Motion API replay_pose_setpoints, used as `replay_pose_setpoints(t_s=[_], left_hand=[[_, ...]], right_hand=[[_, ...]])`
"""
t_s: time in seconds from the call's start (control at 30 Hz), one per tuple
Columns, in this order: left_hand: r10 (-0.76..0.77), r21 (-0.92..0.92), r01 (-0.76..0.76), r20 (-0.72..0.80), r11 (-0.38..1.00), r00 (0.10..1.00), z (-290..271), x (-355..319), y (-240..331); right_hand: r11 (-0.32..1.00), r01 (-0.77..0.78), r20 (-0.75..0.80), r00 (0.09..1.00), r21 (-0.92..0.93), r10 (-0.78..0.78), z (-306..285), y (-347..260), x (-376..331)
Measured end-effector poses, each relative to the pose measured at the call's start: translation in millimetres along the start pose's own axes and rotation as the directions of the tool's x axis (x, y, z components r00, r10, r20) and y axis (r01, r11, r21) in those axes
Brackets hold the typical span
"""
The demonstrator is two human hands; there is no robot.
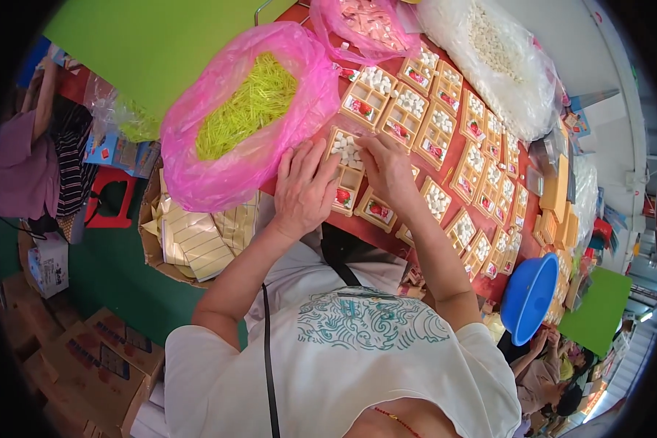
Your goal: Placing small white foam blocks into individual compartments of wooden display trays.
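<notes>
While filling: I keep my left hand [303, 188] flat beside the tray [345, 169], fingers released.
Right hand [388, 169]: fingers pinching white pieces [346, 148]; seat them gently.

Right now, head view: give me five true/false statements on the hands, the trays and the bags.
1. Both hands, left hand and right hand, are at one small compartment tray. True.
2. The big pink bag holds blue sticks. False: the sticks are yellow-green.
3. Filled trays beyond the hands hold small white pieces. True.
4. The blue bowl sits on the person's left. False: it is on the right, at the table edge.
5. The clear bag at the far end is full of red pieces. False: they are white.
</notes>
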State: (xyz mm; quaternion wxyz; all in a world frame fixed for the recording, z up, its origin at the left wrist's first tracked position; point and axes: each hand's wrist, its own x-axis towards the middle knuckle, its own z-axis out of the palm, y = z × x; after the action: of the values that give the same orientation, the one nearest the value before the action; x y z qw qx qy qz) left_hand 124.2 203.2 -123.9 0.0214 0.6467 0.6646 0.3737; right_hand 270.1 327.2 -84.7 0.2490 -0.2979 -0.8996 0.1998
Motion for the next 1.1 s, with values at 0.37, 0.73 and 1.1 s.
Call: replay_pose_setpoints(t_s=[0.37,0.73,1.1], left_hand=[[0.033,0.112,-0.041,0.065,0.993,0.997,0,1,0],[0.013,0.030,-0.016,0.099,0.999,0.995,-1,0,-1],[0.071,0.072,-0.088,0.209,0.994,0.975,5,7,10]], right_hand=[[0.996,-0.089,-0.008,0.996,-0.021,0.089,3,0,-7],[0.995,-0.097,-0.014,0.995,0.007,0.097,-6,0,-7],[0.955,0.063,-0.025,0.997,-0.290,-0.073,5,2,-7]])
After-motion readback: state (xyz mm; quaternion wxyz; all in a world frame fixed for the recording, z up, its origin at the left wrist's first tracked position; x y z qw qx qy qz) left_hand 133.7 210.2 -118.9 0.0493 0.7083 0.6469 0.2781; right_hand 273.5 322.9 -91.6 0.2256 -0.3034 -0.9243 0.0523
